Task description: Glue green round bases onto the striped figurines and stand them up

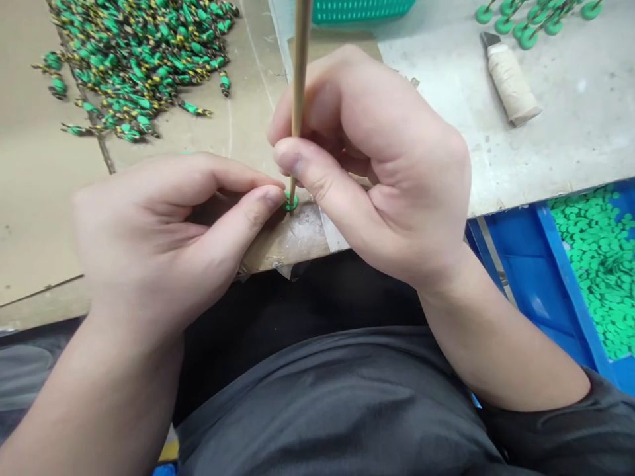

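My right hand (377, 172) is closed around a thin wooden stick (299, 73) that stands nearly upright near the table's front edge. The stick's lower tip sits in a small green disc (290, 202). My left hand (163, 244) pinches that disc between thumb and fingers, right at the stick's tip. Both hands touch over a taped patch of cardboard (292, 235) at the table edge.
A heap of green-and-yellow finished pieces (143, 59) lies at the back left on cardboard. A blue bin (516, 258) of green discs (595, 264) stands at the right. A tape-wrapped knife (508, 79), green-tipped sticks (536, 16) and a teal basket (362, 10) lie at the back.
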The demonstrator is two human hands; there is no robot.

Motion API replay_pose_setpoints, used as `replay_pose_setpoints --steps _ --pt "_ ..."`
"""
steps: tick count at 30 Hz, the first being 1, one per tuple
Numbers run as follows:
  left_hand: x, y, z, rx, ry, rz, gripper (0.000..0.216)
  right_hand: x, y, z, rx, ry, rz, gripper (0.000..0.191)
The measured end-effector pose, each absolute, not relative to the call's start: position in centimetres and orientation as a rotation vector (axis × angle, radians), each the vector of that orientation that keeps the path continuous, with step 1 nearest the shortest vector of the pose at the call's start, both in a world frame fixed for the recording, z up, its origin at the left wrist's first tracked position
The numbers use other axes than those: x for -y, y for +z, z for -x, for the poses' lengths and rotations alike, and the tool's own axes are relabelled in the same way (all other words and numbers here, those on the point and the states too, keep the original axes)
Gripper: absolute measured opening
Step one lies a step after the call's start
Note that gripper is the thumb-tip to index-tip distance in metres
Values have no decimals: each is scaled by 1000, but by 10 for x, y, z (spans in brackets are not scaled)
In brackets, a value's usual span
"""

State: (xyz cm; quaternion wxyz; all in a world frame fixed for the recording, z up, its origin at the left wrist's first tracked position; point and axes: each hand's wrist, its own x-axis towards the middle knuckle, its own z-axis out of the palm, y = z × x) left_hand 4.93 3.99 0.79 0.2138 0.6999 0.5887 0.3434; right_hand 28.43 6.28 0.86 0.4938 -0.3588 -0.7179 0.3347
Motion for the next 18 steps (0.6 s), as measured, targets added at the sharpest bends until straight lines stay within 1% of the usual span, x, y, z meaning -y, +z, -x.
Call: replay_pose_setpoints --steps 5,10,18 --pt "-39 8 -48 -1625 954 -1948 19 -62 11 -285 1767 830 914 31" --pt "-40 9 -47 -1609 960 -1949 18 -68 1 -279 1762 704 721 12" --pt "-40 11 -49 -1581 946 -1980 17 -65 16 -277 1888 690 809 20"
